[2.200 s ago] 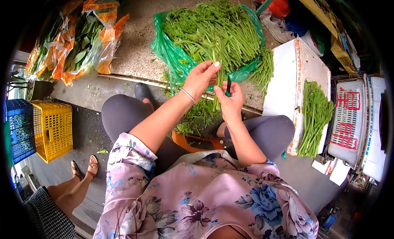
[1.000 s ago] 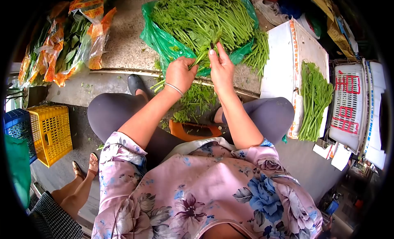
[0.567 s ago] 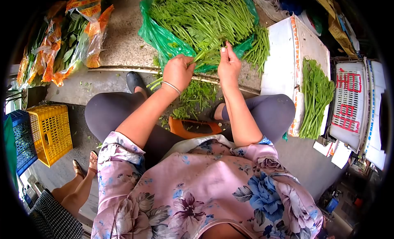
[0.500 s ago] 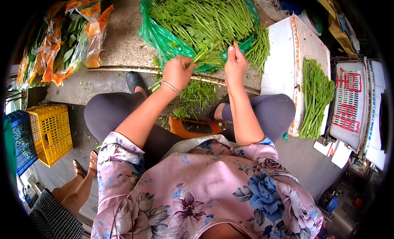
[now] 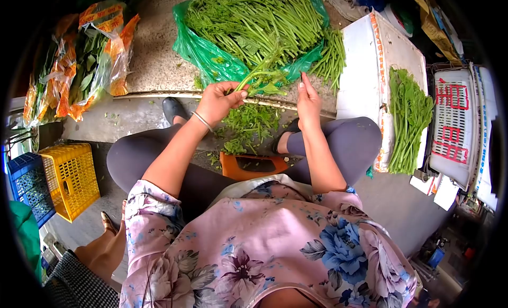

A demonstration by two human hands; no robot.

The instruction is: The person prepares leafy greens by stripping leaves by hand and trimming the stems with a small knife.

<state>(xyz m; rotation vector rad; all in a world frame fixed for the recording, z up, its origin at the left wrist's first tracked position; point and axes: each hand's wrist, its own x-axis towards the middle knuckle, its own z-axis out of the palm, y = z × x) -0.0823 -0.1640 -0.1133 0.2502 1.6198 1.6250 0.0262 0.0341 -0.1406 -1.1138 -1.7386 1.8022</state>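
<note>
My left hand (image 5: 216, 102) is closed around the lower end of a leafy green stem (image 5: 260, 74), whose top points up and to the right. To its right, my right hand (image 5: 309, 102) is raised with thumb and forefinger stretched upward, and I see nothing in it. Just beyond both hands, a heap of green stems (image 5: 264, 30) lies on a spread green plastic bag (image 5: 203, 62). A smaller bunch of stems (image 5: 331, 54) rests beside the bag. Below my hands, leafy scraps (image 5: 247, 125) litter the ground between my feet.
A white foam box (image 5: 362, 70) stands at the right, with a bundle of greens (image 5: 407, 123) on it. Orange-printed plastic bags (image 5: 114, 59) of leaves lie at the upper left. A yellow crate (image 5: 69, 181) and another person's leg (image 5: 106, 250) are at the lower left.
My left hand has drawn back toward me and left with the stem. My right hand has lowered slightly, widening the gap between the hands. The other person's leg has shifted.
</note>
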